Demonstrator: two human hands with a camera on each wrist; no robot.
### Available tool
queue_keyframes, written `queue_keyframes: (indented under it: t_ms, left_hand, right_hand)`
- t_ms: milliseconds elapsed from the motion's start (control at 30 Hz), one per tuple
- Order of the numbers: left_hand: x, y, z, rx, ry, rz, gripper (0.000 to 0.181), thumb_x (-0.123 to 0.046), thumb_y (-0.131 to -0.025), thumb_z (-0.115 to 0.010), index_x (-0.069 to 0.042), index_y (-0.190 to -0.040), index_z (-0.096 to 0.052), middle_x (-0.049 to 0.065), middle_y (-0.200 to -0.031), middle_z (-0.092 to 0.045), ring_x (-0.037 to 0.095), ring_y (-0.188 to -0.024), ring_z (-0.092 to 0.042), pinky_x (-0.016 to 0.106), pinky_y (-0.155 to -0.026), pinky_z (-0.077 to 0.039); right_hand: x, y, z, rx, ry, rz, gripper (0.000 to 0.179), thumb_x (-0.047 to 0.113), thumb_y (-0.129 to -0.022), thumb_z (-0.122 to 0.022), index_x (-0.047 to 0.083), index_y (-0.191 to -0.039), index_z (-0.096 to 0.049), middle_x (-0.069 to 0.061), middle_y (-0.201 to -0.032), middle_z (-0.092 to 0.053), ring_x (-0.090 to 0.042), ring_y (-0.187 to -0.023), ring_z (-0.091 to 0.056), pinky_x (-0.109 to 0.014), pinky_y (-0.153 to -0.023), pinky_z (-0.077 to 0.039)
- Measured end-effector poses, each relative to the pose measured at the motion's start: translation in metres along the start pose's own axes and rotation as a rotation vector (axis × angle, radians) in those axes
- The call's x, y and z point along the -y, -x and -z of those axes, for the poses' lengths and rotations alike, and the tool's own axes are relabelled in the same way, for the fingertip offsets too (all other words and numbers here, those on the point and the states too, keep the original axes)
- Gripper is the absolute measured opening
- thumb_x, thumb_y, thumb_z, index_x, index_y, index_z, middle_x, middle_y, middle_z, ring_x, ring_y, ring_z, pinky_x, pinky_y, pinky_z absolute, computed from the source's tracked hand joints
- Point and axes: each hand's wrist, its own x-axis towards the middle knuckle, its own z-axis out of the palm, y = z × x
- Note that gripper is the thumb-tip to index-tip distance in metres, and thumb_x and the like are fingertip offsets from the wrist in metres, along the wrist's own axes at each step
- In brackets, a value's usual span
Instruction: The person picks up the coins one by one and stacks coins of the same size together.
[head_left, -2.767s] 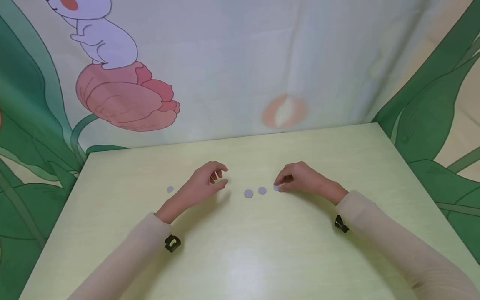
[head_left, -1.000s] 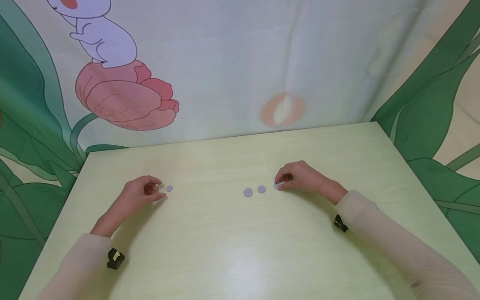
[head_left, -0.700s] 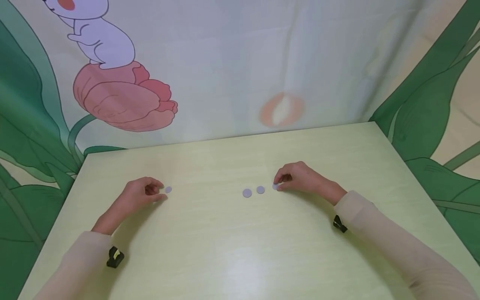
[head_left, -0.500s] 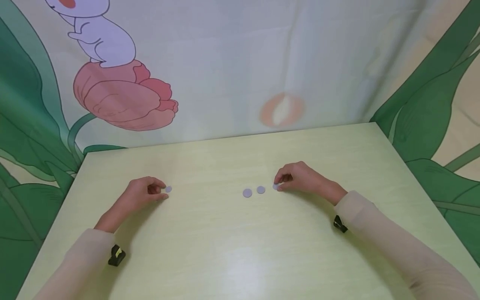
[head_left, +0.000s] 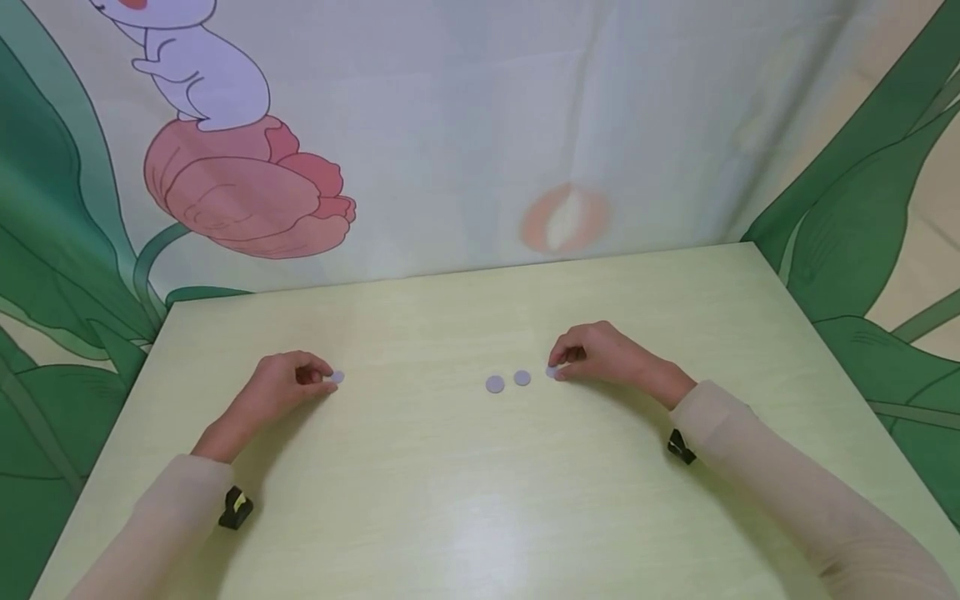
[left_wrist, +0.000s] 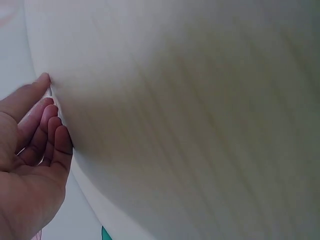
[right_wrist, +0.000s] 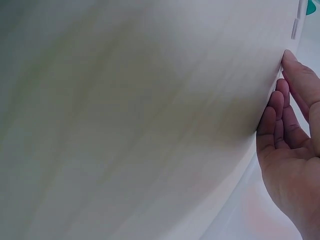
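Observation:
In the head view my left hand is at the left of the table, thumb and index finger at the edges of a small silvery-grey coin lying flat. My right hand pinches another coin on the table, partly covered by the fingertips. Left of it lie two more coins, a middle one and a slightly larger one, in a loose row. In the left wrist view the left hand touches the tabletop with its fingertips. The right wrist view shows the right hand likewise at the surface.
The pale wood-grain table has its back edge against a printed curtain. Green leaf-patterned cloth hangs at both sides. A dark wrist device sits under the left sleeve, another device under the right.
My left hand has gone from the table's middle left to the single coin, and its thumb and index finger have closed in on that coin. The right hand stays on its coin.

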Motion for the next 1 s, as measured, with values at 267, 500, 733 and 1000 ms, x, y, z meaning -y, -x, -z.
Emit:
queue_keyframes:
  t_ms: [267, 500, 733, 1000]
  left_hand:
    - [-0.0036, -0.0068, -0.0058, 0.01, 0.013, -0.025, 0.022, -0.019, -0.091, -0.078, -0.002, -0.103, -0.073, 0.005, -0.084, -0.062, 0.022, -0.082, -0.054, 0.027, -0.069, -0.045]
    - [-0.0067, -0.0057, -0.0023, 0.033, 0.012, -0.004, 0.023, -0.019, -0.091, -0.078, -0.001, -0.105, -0.072, 0.006, -0.087, -0.061, 0.023, -0.084, -0.054, 0.026, -0.069, -0.046]
    - [-0.0061, -0.0058, 0.0014, 0.043, 0.007, 0.004, 0.027, -0.021, -0.09, -0.08, -0.001, -0.108, -0.074, 0.006, -0.089, -0.064, 0.023, -0.086, -0.055, 0.029, -0.072, -0.047]
    - [-0.0072, -0.0083, 0.0009, 0.054, -0.012, 0.011, 0.025, -0.02, -0.091, -0.079, -0.002, -0.107, -0.075, 0.006, -0.089, -0.065, 0.024, -0.087, -0.055, 0.031, -0.074, -0.048]
  right_hand:
    - [-0.0014, 0.0006, -0.0008, 0.001, -0.005, 0.004, 0.011, 0.014, -0.086, -0.082, 0.015, -0.097, -0.077, 0.005, -0.094, -0.07, -0.013, -0.086, -0.061, -0.029, -0.08, -0.053]
    - [-0.0042, -0.0009, -0.002, -0.004, -0.008, -0.001, 0.011, 0.015, -0.087, -0.082, 0.017, -0.096, -0.077, 0.007, -0.095, -0.069, -0.012, -0.086, -0.061, -0.028, -0.08, -0.053]
    - [-0.0014, 0.0002, -0.0009, -0.005, 0.001, 0.003, 0.011, 0.015, -0.087, -0.082, 0.017, -0.096, -0.077, 0.007, -0.094, -0.069, -0.012, -0.086, -0.061, -0.029, -0.081, -0.053]
    - [-0.0006, 0.001, 0.0, 0.005, -0.001, -0.014, 0.011, 0.015, -0.088, -0.082, 0.017, -0.097, -0.077, 0.007, -0.095, -0.069, -0.013, -0.086, -0.059, -0.028, -0.08, -0.052]
